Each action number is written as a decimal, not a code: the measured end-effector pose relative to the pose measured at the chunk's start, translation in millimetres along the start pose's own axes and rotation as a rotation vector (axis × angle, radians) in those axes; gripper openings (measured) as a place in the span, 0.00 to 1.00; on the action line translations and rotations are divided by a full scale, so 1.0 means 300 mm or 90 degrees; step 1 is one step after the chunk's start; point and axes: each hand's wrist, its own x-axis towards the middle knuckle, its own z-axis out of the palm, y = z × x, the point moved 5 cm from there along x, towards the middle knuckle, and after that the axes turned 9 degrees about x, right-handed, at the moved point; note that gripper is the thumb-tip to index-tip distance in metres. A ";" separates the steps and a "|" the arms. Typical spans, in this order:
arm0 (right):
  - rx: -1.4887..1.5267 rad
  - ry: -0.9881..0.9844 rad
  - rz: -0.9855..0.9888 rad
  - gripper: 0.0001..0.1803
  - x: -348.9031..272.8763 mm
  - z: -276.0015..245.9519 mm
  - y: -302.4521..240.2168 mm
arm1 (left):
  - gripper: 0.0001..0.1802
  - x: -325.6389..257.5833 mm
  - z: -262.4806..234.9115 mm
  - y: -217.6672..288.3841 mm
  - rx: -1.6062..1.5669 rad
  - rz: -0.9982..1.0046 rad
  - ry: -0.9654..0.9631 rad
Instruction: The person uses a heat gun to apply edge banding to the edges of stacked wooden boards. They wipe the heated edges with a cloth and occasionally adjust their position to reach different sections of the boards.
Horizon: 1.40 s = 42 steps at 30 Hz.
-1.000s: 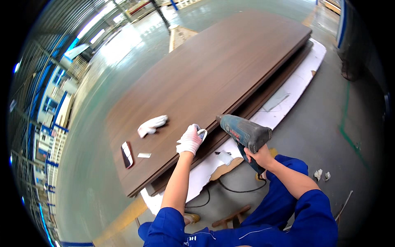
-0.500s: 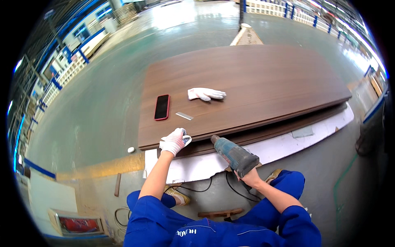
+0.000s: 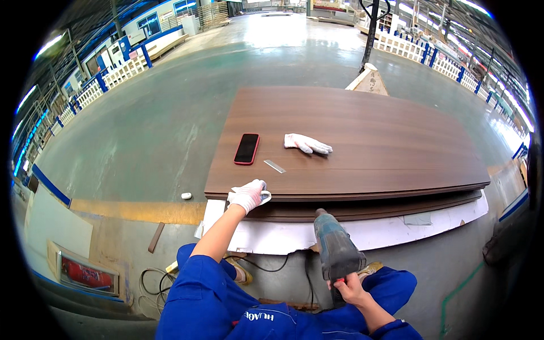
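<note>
A stack of dark brown wood-grain panels lies in front of me. My left hand, in a white glove, is closed at the near left edge of the top panel; what its curled fingers hold, if anything, is hidden. My bare right hand grips a teal and black heat gun by the handle. Its nozzle points away from me, toward the panels' near edge, with a gap between. On the top panel rest a phone with a red case, a white glove and a thin flat metal strip.
White sheeting sticks out under the stack. A black cord runs near my feet, and a coiled cable lies at the left. Beyond the panels stands a pallet jack. A brown strip lies on the floor.
My view has tilted up, and the panels appear lower and further right. My right hand has drawn the heat gun back from the panel edge. My left hand stays at the edge.
</note>
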 end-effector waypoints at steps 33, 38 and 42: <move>-0.277 0.305 -0.131 0.14 0.098 -0.373 0.028 | 0.11 0.193 0.078 0.453 0.090 0.216 -0.026; -0.225 0.337 -0.057 0.13 0.048 -0.452 0.053 | 0.11 0.253 0.105 0.589 0.088 0.221 -0.027; -0.229 0.358 0.005 0.13 0.005 -0.512 0.067 | 0.11 0.295 0.131 0.671 0.082 0.229 -0.027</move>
